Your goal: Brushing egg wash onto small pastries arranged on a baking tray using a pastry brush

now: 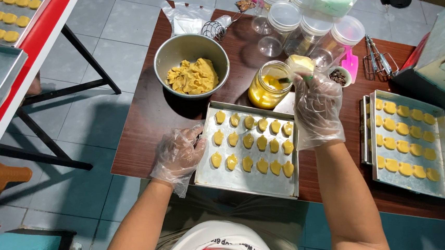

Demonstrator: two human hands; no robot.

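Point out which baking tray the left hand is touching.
The tray directly in front of the person; the left hand rests on its left edge. The other trays lie untouched farther off.

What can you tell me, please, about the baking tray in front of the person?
The baking tray is a shallow rectangular pan of dull silvery metal, lying flat at the brown table's near edge. It holds three rows of small yellow dough pieces. The gloved left hand rests against its left rim.
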